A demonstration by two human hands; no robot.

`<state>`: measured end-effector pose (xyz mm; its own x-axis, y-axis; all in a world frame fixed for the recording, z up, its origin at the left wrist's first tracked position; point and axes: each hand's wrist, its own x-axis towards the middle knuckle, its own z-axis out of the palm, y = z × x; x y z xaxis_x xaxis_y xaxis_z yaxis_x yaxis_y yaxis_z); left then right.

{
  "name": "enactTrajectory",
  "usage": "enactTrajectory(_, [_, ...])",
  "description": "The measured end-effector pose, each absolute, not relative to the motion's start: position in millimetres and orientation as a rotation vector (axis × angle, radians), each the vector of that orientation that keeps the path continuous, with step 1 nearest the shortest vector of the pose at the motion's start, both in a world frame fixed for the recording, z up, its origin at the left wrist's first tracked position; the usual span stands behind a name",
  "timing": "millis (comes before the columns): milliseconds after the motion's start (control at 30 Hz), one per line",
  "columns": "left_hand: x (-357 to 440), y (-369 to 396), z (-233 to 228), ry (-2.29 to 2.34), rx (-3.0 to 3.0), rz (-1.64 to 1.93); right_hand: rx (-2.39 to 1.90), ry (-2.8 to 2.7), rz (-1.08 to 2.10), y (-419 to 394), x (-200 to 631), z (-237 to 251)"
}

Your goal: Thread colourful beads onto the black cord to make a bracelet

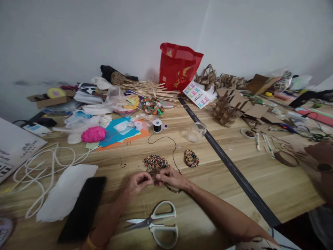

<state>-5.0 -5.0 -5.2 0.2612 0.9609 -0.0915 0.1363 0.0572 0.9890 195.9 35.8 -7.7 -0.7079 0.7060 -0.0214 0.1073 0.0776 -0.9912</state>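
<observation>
Just past the scissors (149, 221), the beaded strand (174, 190) curves out from under the right hand (170, 176), whose grip is pinched together, apparently on its end; whether the grip of the left hand (140, 181) holds anything cannot be told. The strand looks light and limp, best taken near its end. Beyond, loose beads (155, 162) look hard and likely to roll; black cord (174, 152) reaches toward the spool (157, 127).

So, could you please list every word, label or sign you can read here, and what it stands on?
"LAOTECHE", as best it reads: on the white box at left.
The box's other dark marks: too blurred to read.
Patterned card: lettering too small to read.
Red bag: gold marks, illegible.
</observation>
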Motion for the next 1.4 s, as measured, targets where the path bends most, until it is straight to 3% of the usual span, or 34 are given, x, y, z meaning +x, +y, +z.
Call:
enactTrajectory(633, [-2.3, -5.6, -3.2, 1.2, 1.44, 0.883, -0.634, -1.721, 1.839, 33.7, 192.8, -5.5])
enactTrajectory(1400, [-0.8, -6.6, -2.2, 1.264, 1.537, 0.851, -0.699, -1.758, 1.79, 34.6, 192.6, -6.6])
